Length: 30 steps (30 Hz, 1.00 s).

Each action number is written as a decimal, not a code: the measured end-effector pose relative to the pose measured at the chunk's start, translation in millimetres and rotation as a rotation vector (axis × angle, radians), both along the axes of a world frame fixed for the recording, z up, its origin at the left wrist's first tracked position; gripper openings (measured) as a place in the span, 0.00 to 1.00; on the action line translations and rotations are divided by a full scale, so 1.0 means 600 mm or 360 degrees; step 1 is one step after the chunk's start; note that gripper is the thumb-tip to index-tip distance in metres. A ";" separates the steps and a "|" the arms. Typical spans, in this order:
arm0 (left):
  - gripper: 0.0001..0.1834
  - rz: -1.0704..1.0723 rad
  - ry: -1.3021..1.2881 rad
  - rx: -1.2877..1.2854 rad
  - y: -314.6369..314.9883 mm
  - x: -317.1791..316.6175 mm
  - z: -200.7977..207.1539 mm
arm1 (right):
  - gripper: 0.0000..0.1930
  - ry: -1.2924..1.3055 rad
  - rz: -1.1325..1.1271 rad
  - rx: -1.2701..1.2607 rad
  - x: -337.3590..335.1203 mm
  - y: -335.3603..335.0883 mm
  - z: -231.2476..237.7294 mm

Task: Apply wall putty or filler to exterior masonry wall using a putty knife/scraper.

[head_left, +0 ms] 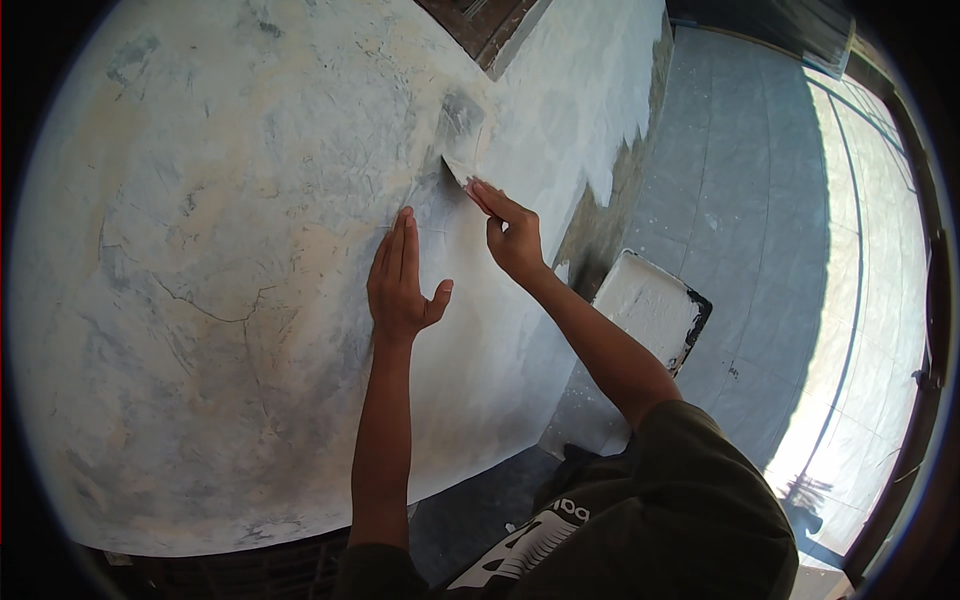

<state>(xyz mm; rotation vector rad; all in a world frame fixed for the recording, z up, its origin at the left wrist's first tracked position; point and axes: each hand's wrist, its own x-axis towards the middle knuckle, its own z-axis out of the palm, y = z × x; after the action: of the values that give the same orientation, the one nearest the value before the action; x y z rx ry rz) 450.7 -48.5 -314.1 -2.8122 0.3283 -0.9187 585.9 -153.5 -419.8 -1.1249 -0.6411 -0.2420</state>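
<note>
A putty knife (456, 170) is gripped in my right hand (514, 236), its thin blade set against the wall (220, 190). The wall carries uneven whitish filler with grey and yellowish patches and several cracks. Just beyond the blade lies a darker grey patch (461, 115). To the left of the knife and a little nearer, my left hand (400, 285) lies flat on the wall, fingers stretched upward and thumb out to the side. Nothing is in it. The knife's handle is mostly hidden inside my right fist.
On the tiled grey floor (730, 170) to the right stands a shallow tray (645, 300) smeared with white, partly behind my right forearm. A dark wooden frame (485, 25) sits in the wall at the top. Bright sunlight falls on the far right floor.
</note>
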 end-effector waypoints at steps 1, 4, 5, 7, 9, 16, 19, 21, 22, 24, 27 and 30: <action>0.42 0.0003 -0.0001 -0.0003 -0.001 -0.002 0.003 | 0.29 0.0049 0.0112 -0.0165 -0.030 -0.025 -0.030; 0.43 0.0029 0.0001 0.0028 -0.005 0.002 0.005 | 0.29 0.0307 0.0196 -0.0221 -0.096 -0.080 -0.111; 0.43 0.0032 0.0003 0.0037 -0.006 0.004 0.007 | 0.27 0.0531 0.0284 -0.0217 -0.098 -0.083 -0.140; 0.43 0.0027 0.0006 0.0041 -0.003 0.006 0.002 | 0.26 0.0756 0.0362 -0.0214 -0.092 -0.087 -0.144; 0.43 0.0041 0.0004 0.0031 0.001 0.002 -0.001 | 0.21 0.0791 0.0307 -0.0274 -0.063 -0.079 -0.131; 0.41 0.0034 -0.0008 0.0065 -0.005 0.001 0.003 | 0.19 0.0632 -0.0177 -0.0046 0.058 -0.041 0.006; 0.41 0.0036 0.0013 0.0072 -0.009 0.004 0.002 | 0.19 0.0356 -0.0429 0.0186 0.106 0.012 0.059; 0.43 0.0062 0.0039 0.0043 -0.006 0.000 0.002 | 0.23 0.0184 -0.0440 0.0160 0.107 0.051 0.088; 0.43 0.0056 0.0045 0.0045 -0.007 0.003 0.003 | 0.25 0.0140 -0.0427 0.0116 0.106 0.069 0.093; 0.43 0.0011 0.0031 -0.0003 -0.007 0.005 0.004 | 0.29 0.0088 -0.0563 0.0058 0.085 0.091 0.090; 0.43 -0.0022 0.0017 -0.0027 -0.006 0.004 0.004 | 0.31 -0.0040 -0.0397 0.0039 0.019 0.082 0.081; 0.42 -0.0041 -0.0017 -0.0020 -0.004 0.001 0.007 | 0.32 -0.0204 -0.0243 -0.0013 -0.043 0.051 0.046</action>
<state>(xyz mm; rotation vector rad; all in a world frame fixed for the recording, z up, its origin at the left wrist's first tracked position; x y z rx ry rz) 451.1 -50.9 -310.2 -2.8198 0.3592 -0.9438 560.1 -122.7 -391.9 -1.1741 -0.6704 -0.4452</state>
